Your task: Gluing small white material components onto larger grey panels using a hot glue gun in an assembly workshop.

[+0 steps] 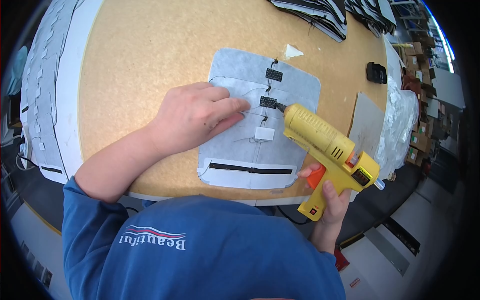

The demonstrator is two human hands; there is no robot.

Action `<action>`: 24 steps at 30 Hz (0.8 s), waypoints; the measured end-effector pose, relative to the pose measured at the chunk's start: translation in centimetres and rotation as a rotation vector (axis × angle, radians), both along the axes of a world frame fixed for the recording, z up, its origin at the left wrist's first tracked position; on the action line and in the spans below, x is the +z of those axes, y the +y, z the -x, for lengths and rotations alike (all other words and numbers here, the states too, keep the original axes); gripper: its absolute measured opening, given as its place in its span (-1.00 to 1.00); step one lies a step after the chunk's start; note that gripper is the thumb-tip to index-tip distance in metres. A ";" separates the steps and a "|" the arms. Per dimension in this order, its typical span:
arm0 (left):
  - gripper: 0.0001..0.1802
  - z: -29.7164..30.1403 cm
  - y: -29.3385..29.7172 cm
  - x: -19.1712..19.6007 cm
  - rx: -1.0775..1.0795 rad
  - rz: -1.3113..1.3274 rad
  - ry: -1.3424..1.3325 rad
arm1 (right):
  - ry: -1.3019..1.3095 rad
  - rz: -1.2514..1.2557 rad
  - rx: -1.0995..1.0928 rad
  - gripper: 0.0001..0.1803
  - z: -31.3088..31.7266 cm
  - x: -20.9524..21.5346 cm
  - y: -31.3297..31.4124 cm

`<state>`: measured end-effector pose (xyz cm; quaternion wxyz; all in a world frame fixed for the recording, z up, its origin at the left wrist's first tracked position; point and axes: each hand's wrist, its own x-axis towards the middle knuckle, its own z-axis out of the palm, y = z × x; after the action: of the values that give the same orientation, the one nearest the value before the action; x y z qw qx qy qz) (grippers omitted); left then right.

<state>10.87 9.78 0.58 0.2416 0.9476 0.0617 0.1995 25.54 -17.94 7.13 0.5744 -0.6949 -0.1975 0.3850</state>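
My right hand (334, 201) is wrapped round the handle of a yellow hot glue gun (320, 135), with a finger at its orange trigger. The dark nozzle points left and meets the edge of the middle black textured patch (268, 102) on a grey fabric panel (227, 150). My left hand (200, 112) rests over the panel's left side, index finger and thumb nearly together beside that patch, close to a thin wire; anything pinched there is too small to make out. Another black patch (274, 75) lies above, and a white patch (264, 133) below. A black strip (250, 169) crosses the panel's lower end.
The panel lies on a tan worktable (130, 65). Stacked black-and-grey panels (320, 17) are at the far right. A white scrap (293, 51), a small black box (376, 73) and clear plastic wrap (400, 115) are nearby. More grey panels (42, 100) line the left side.
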 end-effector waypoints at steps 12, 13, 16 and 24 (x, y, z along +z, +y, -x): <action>-0.79 0.0 -0.1 0.0 0.002 0.003 0.014 | 0.040 -0.008 0.002 -0.46 0.7 0.1 0.0; -0.79 0.0 -0.1 0.0 0.004 0.002 0.019 | -0.021 0.037 -0.034 -0.45 0.9 0.2 0.4; -0.79 0.0 0.0 -0.1 -0.002 0.010 0.005 | 0.020 0.013 -0.004 -0.41 0.9 -0.1 0.8; -0.80 0.0 0.0 0.0 -0.003 0.013 0.017 | 0.147 -0.114 0.074 -0.43 0.2 -0.7 0.1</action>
<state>10.84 9.77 0.56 0.2475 0.9478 0.0637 0.1907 25.34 -17.88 6.39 0.6112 -0.6233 -0.2020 0.4439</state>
